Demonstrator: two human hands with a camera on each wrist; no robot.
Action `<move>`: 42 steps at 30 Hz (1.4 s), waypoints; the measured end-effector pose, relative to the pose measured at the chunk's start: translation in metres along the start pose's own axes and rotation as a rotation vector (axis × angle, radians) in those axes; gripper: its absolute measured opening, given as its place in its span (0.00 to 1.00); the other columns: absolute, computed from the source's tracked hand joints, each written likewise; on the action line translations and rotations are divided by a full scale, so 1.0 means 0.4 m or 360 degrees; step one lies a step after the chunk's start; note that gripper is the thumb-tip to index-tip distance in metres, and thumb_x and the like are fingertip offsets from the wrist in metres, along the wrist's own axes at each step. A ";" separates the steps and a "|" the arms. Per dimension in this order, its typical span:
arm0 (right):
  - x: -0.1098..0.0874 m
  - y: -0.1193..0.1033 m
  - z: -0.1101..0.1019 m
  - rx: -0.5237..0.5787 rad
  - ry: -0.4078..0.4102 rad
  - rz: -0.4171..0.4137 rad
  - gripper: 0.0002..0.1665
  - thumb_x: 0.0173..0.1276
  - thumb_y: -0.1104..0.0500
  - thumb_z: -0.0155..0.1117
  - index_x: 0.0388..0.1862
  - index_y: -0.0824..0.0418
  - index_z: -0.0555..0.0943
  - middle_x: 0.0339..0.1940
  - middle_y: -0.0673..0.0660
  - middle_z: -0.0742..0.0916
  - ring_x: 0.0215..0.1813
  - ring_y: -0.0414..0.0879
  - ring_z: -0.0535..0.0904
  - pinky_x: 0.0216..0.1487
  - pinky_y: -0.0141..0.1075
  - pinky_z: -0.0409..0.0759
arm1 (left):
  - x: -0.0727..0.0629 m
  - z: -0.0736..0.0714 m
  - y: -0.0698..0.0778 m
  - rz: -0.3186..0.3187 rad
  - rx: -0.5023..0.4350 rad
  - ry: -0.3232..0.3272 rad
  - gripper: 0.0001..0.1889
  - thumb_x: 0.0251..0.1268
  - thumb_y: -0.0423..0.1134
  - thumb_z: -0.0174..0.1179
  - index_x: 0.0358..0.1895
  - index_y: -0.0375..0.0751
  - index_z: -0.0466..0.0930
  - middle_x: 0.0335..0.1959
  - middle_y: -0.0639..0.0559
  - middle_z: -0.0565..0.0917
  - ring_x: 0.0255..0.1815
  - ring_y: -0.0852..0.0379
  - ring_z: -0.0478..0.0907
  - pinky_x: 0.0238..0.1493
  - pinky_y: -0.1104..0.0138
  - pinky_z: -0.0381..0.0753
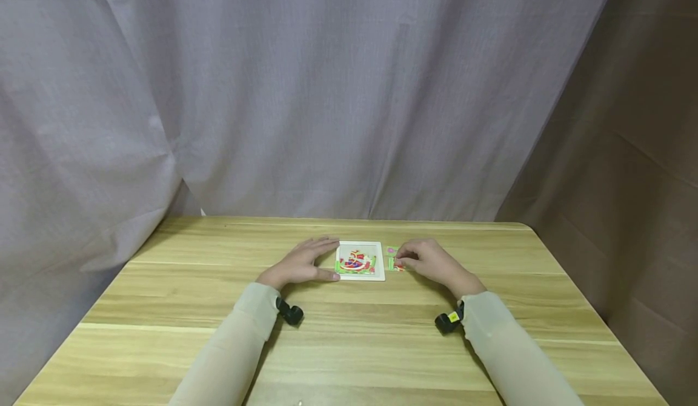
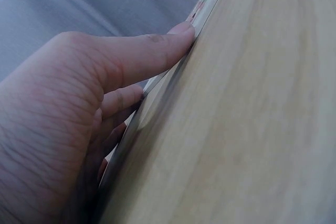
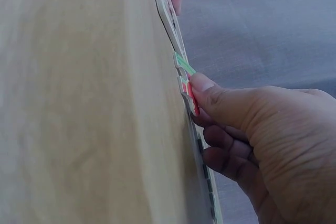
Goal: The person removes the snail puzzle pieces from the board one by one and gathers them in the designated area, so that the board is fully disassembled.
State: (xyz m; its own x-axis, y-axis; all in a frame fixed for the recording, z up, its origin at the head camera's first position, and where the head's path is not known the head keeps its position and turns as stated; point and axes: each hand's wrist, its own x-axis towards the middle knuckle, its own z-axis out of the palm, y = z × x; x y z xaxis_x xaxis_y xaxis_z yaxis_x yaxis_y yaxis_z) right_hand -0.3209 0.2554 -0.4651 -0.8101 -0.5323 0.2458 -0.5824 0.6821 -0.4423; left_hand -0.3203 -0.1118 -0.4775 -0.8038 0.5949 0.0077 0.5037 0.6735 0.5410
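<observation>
A white-framed jigsaw puzzle tray (image 1: 372,277) lies flat on the table, with a colourful partial picture and a bare grey area inside. My left hand (image 1: 303,265) rests at its left side, thumb on the near corner and fairly straight fingers at the far corner. To the right of the tray, my right hand (image 1: 433,263) pinches a red-and-white puzzle piece (image 3: 189,96) between thumb and fingertips, low over the table. Beside that piece is a green puzzle piece (image 3: 182,63). A green piece with a pink spot (image 1: 391,251) lies farther back, partly hidden by the fingers.
The wooden table (image 1: 360,339) has a straight back edge close behind the tray. A grey curtain (image 1: 327,103) hangs behind it, and a darker brown curtain (image 1: 627,169) hangs at the right. Each wrist wears a small black camera.
</observation>
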 end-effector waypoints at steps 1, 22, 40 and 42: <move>0.000 0.000 0.000 -0.0002 0.0000 0.0004 0.04 0.78 0.60 0.77 0.40 0.58 0.93 0.38 0.50 0.96 0.42 0.39 0.88 0.47 0.40 0.90 | 0.000 0.000 0.000 -0.0001 0.0000 0.0000 0.51 0.72 0.62 0.70 0.90 0.43 0.62 0.93 0.41 0.61 0.95 0.35 0.54 0.96 0.36 0.44; -0.006 0.008 0.003 -0.0017 -0.0006 -0.0054 0.03 0.77 0.59 0.78 0.42 0.56 0.95 0.44 0.53 0.96 0.45 0.45 0.90 0.47 0.39 0.90 | 0.004 -0.003 0.002 0.0002 0.0013 -0.0007 0.51 0.72 0.62 0.70 0.90 0.43 0.62 0.93 0.41 0.61 0.95 0.35 0.54 0.96 0.36 0.43; -0.006 0.008 0.006 -0.0022 -0.0032 -0.0034 0.03 0.78 0.58 0.78 0.43 0.56 0.95 0.45 0.53 0.95 0.47 0.46 0.90 0.49 0.40 0.91 | 0.000 0.001 -0.002 0.0007 0.0001 0.0001 0.50 0.72 0.61 0.70 0.90 0.42 0.62 0.93 0.40 0.61 0.95 0.34 0.54 0.95 0.36 0.44; -0.006 0.008 0.006 -0.0028 -0.0033 -0.0034 0.03 0.78 0.59 0.77 0.43 0.56 0.95 0.46 0.53 0.95 0.48 0.46 0.90 0.49 0.41 0.91 | 0.001 0.002 -0.002 0.0007 -0.0001 0.0002 0.50 0.72 0.61 0.70 0.90 0.42 0.62 0.93 0.40 0.61 0.95 0.34 0.54 0.95 0.36 0.44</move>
State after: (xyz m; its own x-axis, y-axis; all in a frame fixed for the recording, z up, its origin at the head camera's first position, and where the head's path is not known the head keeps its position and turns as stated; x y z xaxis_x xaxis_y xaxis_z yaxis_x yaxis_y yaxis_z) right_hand -0.3206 0.2576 -0.4692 -0.7960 -0.5569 0.2373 -0.6008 0.6791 -0.4217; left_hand -0.3210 -0.1118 -0.4786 -0.8019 0.5974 0.0114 0.5072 0.6705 0.5414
